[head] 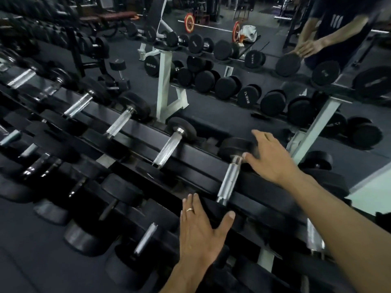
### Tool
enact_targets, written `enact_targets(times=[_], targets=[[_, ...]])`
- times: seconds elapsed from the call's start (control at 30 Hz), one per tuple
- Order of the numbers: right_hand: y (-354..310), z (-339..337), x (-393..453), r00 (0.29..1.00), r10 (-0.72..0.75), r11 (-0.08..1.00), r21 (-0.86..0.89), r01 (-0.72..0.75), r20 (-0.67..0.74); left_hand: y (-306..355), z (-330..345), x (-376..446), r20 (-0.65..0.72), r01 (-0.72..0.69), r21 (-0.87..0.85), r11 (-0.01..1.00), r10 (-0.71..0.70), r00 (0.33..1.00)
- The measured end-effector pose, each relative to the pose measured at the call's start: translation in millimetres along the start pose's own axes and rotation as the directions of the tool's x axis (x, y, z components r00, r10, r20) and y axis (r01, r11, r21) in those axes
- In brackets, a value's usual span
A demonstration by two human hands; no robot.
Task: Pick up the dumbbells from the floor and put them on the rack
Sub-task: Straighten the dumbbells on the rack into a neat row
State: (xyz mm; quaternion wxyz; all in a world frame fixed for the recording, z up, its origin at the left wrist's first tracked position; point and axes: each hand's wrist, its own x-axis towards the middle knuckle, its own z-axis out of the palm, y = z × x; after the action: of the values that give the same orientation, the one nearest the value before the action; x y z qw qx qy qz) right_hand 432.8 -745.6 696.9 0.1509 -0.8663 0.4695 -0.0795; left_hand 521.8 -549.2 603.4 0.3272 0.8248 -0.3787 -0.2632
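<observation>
A black dumbbell (229, 176) with a chrome handle lies across the top tier of the black rack (196, 153). My right hand (270, 159) rests open on its far head, fingers spread, thumb by the handle's top end. My left hand (201, 225) lies flat and open on the dumbbell's near head and the rack's front rail, just left of the handle's lower end. Neither hand grips the handle. Several more dumbbells (169, 144) sit in a row along the rack to the left, and others fill the lower tiers (146, 237).
A mirror behind the rack reflects a white-framed rack (164, 81) with round dumbbells, a barbell with red plates (189, 22), and my own arms (313, 47). Dark rubber floor (31, 261) lies at lower left. The view is motion-blurred.
</observation>
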Motion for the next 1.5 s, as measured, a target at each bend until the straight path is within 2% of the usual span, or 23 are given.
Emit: enact_targets(times=[0.2,0.37,0.57,0.8,1.27,1.5], targets=[[21.8,-3.3,20.7,0.978,-0.007,0.995,0.094,-0.013,0.209,21.0,20.6,-10.6,-0.045,0.161,-0.187,0.969,-0.172,0.984],[27.2,4.2,31.0,0.963,-0.03,0.994,0.107,0.001,0.267,17.7,25.9,-8.3,-0.065,0.148,-0.23,0.962,-0.167,0.984],[30.2,6.2,27.1,0.973,-0.042,0.99,0.143,0.009,0.227,16.3,22.6,-3.7,-0.07,0.111,-0.203,0.973,-0.128,0.989],[34.8,4.1,12.7,0.981,0.014,0.979,0.195,-0.053,0.193,14.9,12.1,0.2,-0.021,0.063,-0.154,0.986,-0.067,0.998],[19.9,3.5,12.1,0.979,0.06,0.99,0.117,-0.083,0.193,10.6,6.2,1.7,0.021,0.067,-0.183,0.981,-0.064,0.998],[18.0,6.6,-9.8,0.984,0.101,0.982,0.146,-0.123,0.148,10.4,7.5,-20.2,0.014,0.026,-0.116,0.993,-0.024,1.0]])
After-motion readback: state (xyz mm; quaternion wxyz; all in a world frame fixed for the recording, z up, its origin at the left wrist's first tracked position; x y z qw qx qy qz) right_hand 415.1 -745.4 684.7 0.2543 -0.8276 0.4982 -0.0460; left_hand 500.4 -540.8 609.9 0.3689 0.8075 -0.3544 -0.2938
